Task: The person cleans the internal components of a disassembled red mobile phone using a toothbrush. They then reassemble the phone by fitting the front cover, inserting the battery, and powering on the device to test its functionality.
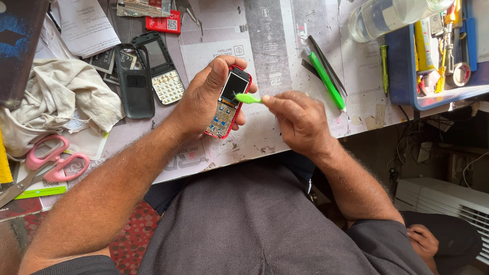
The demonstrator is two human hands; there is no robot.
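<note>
Your left hand [206, 97] is wrapped around a red keypad phone [228, 103] with its front cover off, fingers behind it and the thumb pressed along its far-left edge, holding it above the paper-covered desk [265, 46]. The phone's long axis runs from near-left to far-right, its dark screen at the far end and the bare keypad board at the near end. Your right hand [298, 119] sits just right of the phone, thumb and fingers pinched on the handle of a small green brush [247, 98], which lies almost level and points left. Its head reaches the phone just below the screen; whether the bristles touch the board or hover above it is hard to tell from here. So the work spot lies directly left of your right hand, across the phone's long axis. A loose black cover [135, 81] and keypad frame [162, 69] lie far left, pink scissors [51, 163] nearer.
</note>
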